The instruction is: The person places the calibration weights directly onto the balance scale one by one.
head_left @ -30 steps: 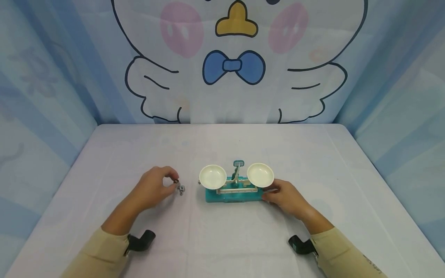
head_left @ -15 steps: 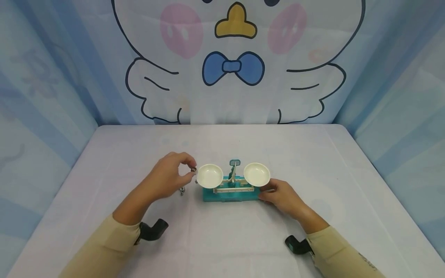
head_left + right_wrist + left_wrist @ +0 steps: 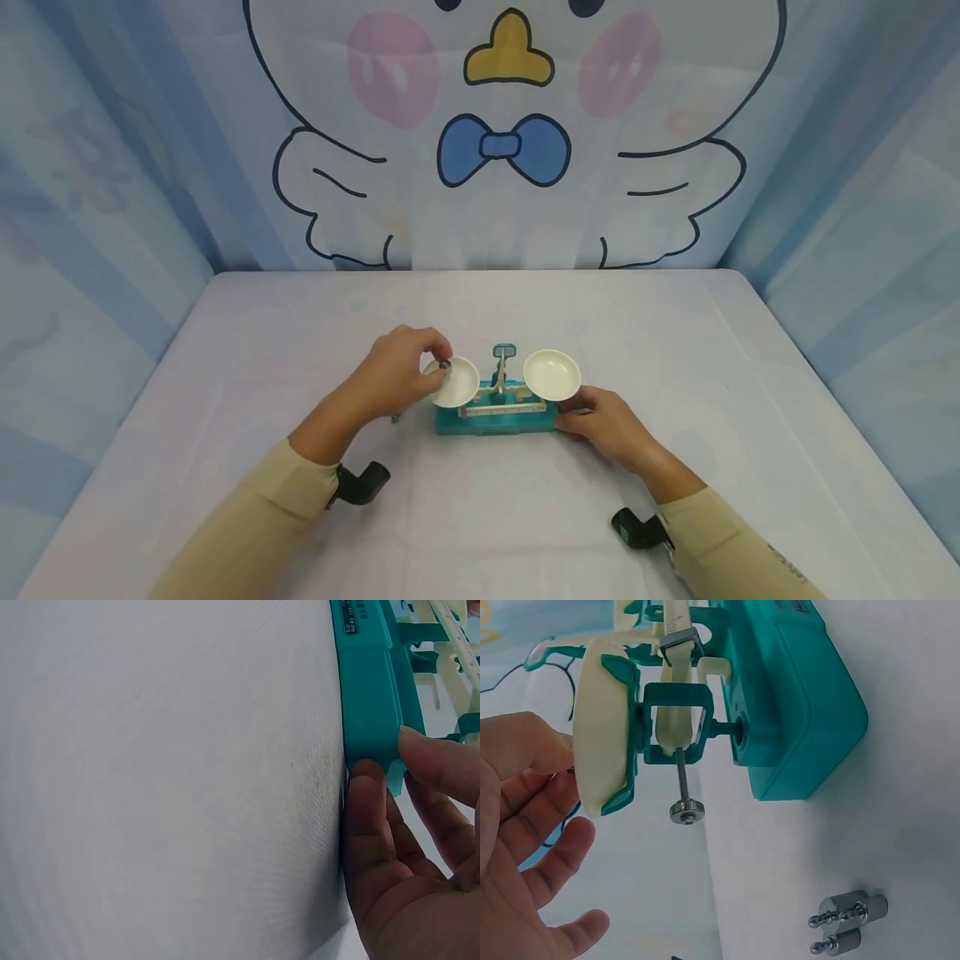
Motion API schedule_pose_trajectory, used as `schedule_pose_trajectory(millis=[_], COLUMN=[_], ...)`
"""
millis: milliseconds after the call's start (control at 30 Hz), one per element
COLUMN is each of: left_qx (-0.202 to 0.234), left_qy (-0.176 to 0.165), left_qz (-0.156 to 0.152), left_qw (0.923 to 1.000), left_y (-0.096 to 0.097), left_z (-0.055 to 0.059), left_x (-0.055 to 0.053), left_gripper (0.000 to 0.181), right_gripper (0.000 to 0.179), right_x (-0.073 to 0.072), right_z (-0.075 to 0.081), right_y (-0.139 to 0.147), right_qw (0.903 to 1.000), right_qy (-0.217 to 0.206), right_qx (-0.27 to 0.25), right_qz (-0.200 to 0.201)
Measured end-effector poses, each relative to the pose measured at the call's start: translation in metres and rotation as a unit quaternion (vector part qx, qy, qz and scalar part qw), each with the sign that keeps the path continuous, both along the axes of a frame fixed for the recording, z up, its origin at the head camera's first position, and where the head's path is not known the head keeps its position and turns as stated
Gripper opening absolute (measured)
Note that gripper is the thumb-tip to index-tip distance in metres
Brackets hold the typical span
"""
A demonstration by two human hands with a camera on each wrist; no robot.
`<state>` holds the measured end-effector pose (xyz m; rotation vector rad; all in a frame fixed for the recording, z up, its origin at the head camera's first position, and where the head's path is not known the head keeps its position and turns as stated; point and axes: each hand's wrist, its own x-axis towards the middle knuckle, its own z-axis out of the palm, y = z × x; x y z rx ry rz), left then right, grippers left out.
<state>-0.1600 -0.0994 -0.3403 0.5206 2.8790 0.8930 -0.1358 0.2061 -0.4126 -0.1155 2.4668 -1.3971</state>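
Note:
A teal balance scale (image 3: pixel 495 423) with two cream pans stands mid-table. Over its left pan (image 3: pixel 457 392) is my left hand (image 3: pixel 401 371), thumb and forefinger pinching a small dark metal weight (image 3: pixel 445 364). From the left wrist camera the pan (image 3: pixel 600 727) hides most of that weight; whether it touches the pan I cannot tell. My right hand (image 3: pixel 611 421) grips the right end of the base, its thumb on the upper edge and fingers at the end in the right wrist view. Nothing lies in the right pan (image 3: pixel 552 375).
Several small metal weights (image 3: pixel 844 915) lie on the white tabletop left of the scale, mostly hidden by the left hand in the head view. A printed cloth backdrop (image 3: pixel 502 217) closes off the far edge, and patterned curtains (image 3: pixel 885 208) hang at both sides.
My left hand has carried the weight up and right, from beside the other weights to over the left pan. The right hand keeps its grip; the scale appears shifted slightly left.

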Motion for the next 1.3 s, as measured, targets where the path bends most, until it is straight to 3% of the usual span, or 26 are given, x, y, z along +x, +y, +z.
schedule_pose_trajectory(millis=[833, 1133, 1300], left_qx=[-0.017, 0.011, 0.030], left_qy=[-0.002, -0.019, 0.012], left_qz=[0.009, 0.014, 0.016], left_qw=[0.9998, 0.9997, 0.9994], left_y=[0.008, -0.001, -0.016], left_z=[-0.007, -0.004, -0.005], left_x=[-0.001, 0.001, 0.002], left_gripper=[0.022, 0.025, 0.026], right_gripper=[0.041, 0.041, 0.040], right_x=[0.004, 0.004, 0.004], right_z=[0.001, 0.003, 0.003], right_y=[-0.001, -0.001, -0.001], right_qw=[0.9996, 0.9998, 0.9999], right_qy=[-0.005, -0.007, -0.004], right_qx=[-0.027, -0.017, -0.016], right_qz=[0.003, -0.002, 0.001])
